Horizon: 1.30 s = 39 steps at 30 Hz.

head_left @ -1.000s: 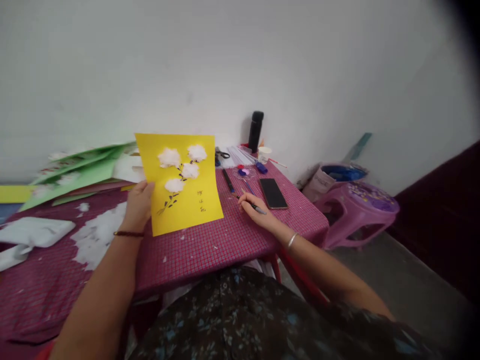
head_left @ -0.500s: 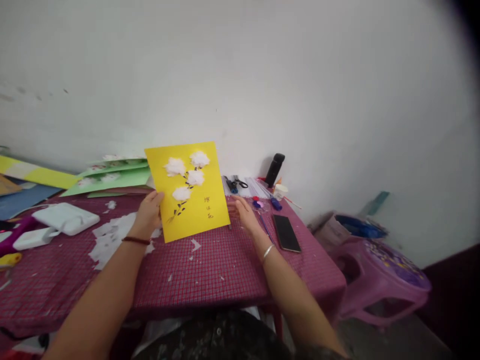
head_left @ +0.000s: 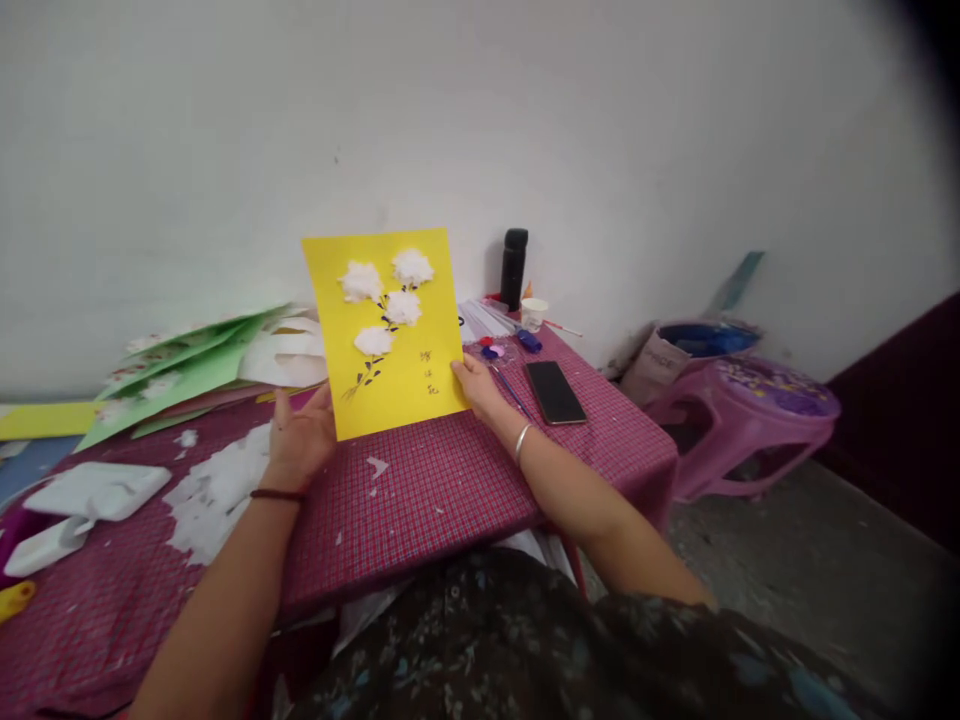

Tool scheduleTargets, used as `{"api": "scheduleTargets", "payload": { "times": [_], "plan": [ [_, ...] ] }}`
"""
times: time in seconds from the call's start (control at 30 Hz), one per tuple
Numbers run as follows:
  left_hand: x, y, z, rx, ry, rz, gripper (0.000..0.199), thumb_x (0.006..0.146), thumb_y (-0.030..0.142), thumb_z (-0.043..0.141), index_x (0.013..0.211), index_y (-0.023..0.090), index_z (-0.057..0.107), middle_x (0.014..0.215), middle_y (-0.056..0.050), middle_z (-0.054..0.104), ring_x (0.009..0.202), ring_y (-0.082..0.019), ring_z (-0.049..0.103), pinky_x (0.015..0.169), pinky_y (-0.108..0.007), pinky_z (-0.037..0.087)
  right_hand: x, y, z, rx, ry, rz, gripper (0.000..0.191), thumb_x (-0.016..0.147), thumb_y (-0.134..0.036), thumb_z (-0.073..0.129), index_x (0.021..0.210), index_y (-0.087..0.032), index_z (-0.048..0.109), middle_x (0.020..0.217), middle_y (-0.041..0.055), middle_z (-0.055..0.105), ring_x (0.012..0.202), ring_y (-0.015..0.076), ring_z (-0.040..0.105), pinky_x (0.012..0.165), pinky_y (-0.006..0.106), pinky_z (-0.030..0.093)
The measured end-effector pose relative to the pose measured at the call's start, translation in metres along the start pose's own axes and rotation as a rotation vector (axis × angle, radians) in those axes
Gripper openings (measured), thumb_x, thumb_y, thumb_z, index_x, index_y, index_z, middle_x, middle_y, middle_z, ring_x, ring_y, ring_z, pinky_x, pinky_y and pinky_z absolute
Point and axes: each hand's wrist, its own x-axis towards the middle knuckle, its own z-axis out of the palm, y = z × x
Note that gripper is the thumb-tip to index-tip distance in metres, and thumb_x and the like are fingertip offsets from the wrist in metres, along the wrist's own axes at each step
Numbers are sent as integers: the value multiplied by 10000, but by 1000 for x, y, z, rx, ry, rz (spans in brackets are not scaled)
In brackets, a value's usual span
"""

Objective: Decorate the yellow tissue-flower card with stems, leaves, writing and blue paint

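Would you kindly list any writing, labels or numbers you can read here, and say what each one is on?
Yellow card, held up by the left hand and right hand: a short column of small dark handwritten characters at lower right, too small and blurred to read.
Bucket beside the pink stool: dark print on its side, illegible.
Nothing else carries readable text.

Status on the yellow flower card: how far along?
Looks mostly done: the yellow card carries four white cotton flowers, a drawn dark stem with leaves and small writing at lower right. In hand: left hand and right hand hold it upright above the table. Left: probably only cleanup of the cotton scraps; the green cards lie stacked behind.
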Motion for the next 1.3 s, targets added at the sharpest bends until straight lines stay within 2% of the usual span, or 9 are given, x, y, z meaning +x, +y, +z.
{"api": "scheduleTargets", "payload": {
  "times": [0.1,0.2,0.3,0.43,0.6,0.83,0.97,1.17,1.3],
  "plan": [
    [2,-11,2,50,-50,-78,726,840,775,468,1208,186,676,1079,-151,748,1052,-383,686,826,-485,602,0,0,1,-19,34,-19,182,904,-232,468,1012,-208,612,875,13,743,722,165,692,750,318,574],
    [1,-24,2,143,-93,-155,459,807,457,739,1172,185,682,1034,-120,762,919,-318,724,764,-415,610,-2,3,4,-50,36,-27,172,895,-230,468,980,-202,615,833,9,725,660,163,664,679,304,555],
    [1,-34,-1,248,-123,-224,342,807,234,778,1122,145,680,993,-90,753,811,-226,720,750,-369,604,-4,5,5,-73,29,-32,158,891,-243,473,950,-201,613,805,5,705,630,162,643,619,286,528],
    [8,-41,-10,339,-107,-263,231,949,301,661,1114,140,655,1023,-62,700,822,-166,682,745,-349,599,-4,6,4,-88,25,-44,141,892,-265,479,942,-214,600,811,-4,693,663,162,644,632,280,526],
    [15,-43,-16,377,-37,-258,276,956,327,650,1160,142,629,1057,-68,668,831,-168,663,704,-330,592,-1,10,4,-128,28,-66,127,895,-285,492,942,-215,586,830,-7,685,722,150,635,659,257,529],
    [11,-40,-7,363,27,-234,223,955,289,655,1112,132,641,981,-48,677,755,-143,655,663,-298,587,1,13,3,-182,30,-125,138,886,-229,461,891,-218,598,883,4,690,799,155,630,759,269,545],
    [9,-37,-3,356,51,-229,229,953,288,657,1123,135,641,1019,-57,679,777,-147,659,672,-302,589,-1,13,5,-187,9,-127,217,823,-137,423,923,-215,599,888,3,695,797,162,636,779,288,558],
    [8,-36,-2,336,82,-207,188,935,222,673,1098,131,648,1023,-53,686,773,-141,660,671,-294,588,-3,12,7,-198,-24,-101,243,756,-109,396,899,-204,568,851,9,680,756,176,637,759,333,574],
    [8,-36,-3,300,92,-178,256,788,86,768,1021,158,691,1011,-44,732,734,-149,682,675,-276,588,-2,12,7,-216,-29,-104,214,742,-115,407,866,-203,558,829,4,660,747,173,620,767,341,572]
  ]
}}
